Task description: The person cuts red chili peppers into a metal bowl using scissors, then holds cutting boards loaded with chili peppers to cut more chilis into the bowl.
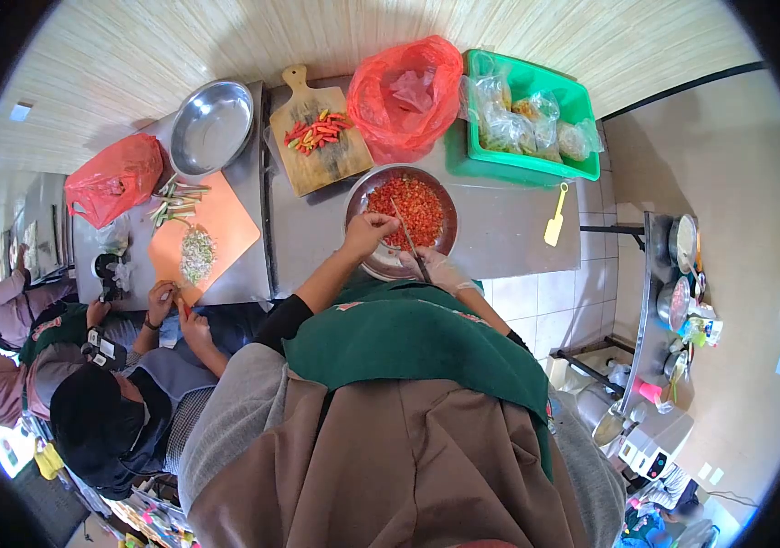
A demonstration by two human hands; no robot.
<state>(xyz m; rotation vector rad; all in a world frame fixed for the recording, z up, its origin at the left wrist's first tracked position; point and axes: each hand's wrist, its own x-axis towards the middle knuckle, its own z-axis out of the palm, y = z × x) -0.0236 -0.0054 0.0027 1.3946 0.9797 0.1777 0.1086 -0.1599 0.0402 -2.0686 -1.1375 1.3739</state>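
A metal bowl (447, 203) of chopped red chillies (417, 205) stands at the table's front edge. Over its left rim is my left hand (370, 232), fingers pinched together near the blade; what they hold, if anything, is too small to name. My right hand (436, 269), in a clear glove, grips the dark handle of a knife (404, 224) at the bowl's near rim. The blade points up and left over the chillies. Behind the bowl, whole red and yellow chillies (319, 132) lie on a wooden cutting board (317, 171).
A red plastic bag (405, 96) and a green basket (490, 163) of bagged food stand behind; a yellow spatula (554, 228) lies right. At left, a co-worker's hands (180, 310) work beside an orange mat (230, 224), a steel basin (212, 128) and another red bag (116, 178).
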